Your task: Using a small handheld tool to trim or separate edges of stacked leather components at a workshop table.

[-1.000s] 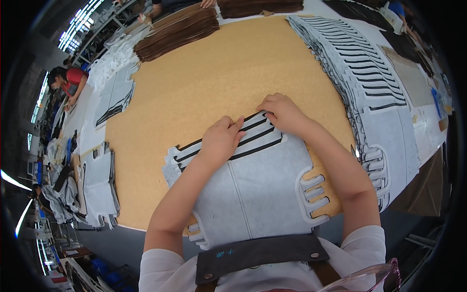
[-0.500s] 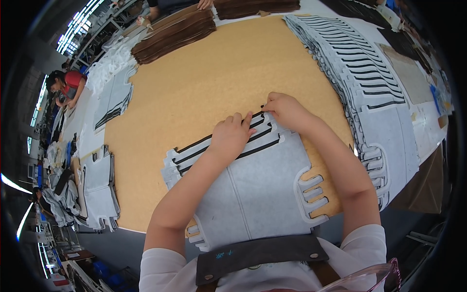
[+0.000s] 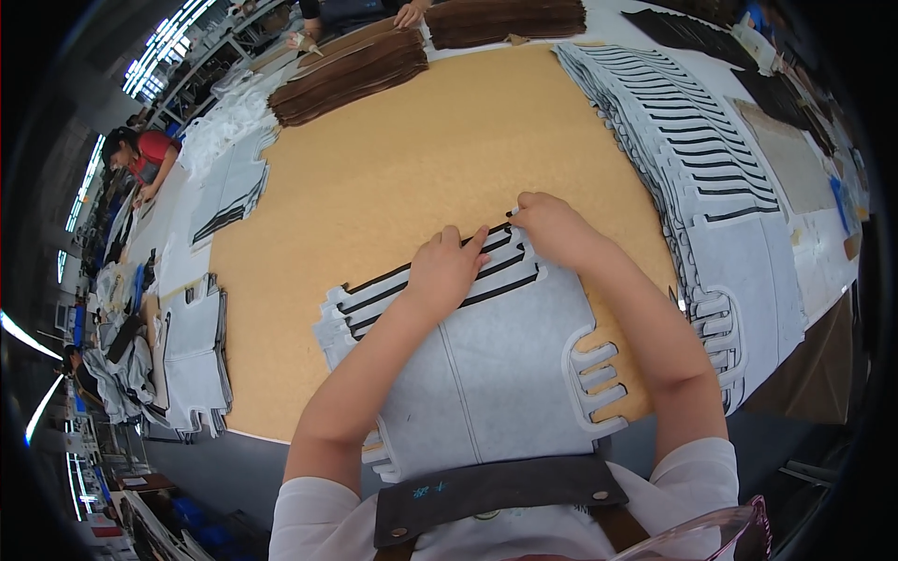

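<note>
A tan cork-coloured tabletop [image 3: 393, 178] carries a pale grey felt panel with slotted tabs [image 3: 505, 365] at its near edge. The black strips [image 3: 440, 280] along the panel's far end now sit more squarely than a second ago. The left hand [image 3: 447, 271] presses flat, fingers spread; the right hand [image 3: 552, 224] has shifted to the strips' far corner, apparently pinching an end.

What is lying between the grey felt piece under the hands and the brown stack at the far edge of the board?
Only bare tan board lies between the grey felt piece and the brown stack in the head view.
</note>
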The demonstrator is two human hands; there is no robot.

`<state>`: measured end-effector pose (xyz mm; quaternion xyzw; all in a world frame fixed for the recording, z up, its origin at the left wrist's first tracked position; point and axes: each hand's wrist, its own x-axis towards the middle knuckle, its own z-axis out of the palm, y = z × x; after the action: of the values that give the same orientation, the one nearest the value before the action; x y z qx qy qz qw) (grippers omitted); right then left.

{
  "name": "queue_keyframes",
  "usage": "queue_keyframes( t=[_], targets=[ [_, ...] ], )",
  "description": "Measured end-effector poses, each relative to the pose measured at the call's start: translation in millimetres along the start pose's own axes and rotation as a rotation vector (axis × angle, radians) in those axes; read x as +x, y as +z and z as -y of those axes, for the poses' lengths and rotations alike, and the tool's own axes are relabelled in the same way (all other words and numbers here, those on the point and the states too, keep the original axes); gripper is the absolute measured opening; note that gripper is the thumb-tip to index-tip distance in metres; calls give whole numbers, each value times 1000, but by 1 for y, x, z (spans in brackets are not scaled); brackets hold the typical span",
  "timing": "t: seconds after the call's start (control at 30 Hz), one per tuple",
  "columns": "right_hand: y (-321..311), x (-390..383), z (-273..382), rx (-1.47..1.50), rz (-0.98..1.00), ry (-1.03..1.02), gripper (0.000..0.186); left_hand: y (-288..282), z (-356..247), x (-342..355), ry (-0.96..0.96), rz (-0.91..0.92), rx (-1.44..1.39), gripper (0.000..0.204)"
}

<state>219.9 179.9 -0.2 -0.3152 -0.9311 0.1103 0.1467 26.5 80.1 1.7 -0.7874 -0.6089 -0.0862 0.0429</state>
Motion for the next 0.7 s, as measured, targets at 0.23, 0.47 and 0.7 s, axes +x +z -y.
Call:
queue_keyframes(
  t=[0.23, 0.47, 0.7],
  targets=[
    [-6, 0, 0, 206, 9, 143, 14, -17, 17, -48, -124, -19, 72, 41],
    [5, -2, -2, 188, -90, 70, 11, -26, 66, -101, -347, -74, -18, 52],
    [-3, 1, 7, 33, 1, 76, 10, -13, 84, -134, -602, 67, 176, 58]
  ],
)
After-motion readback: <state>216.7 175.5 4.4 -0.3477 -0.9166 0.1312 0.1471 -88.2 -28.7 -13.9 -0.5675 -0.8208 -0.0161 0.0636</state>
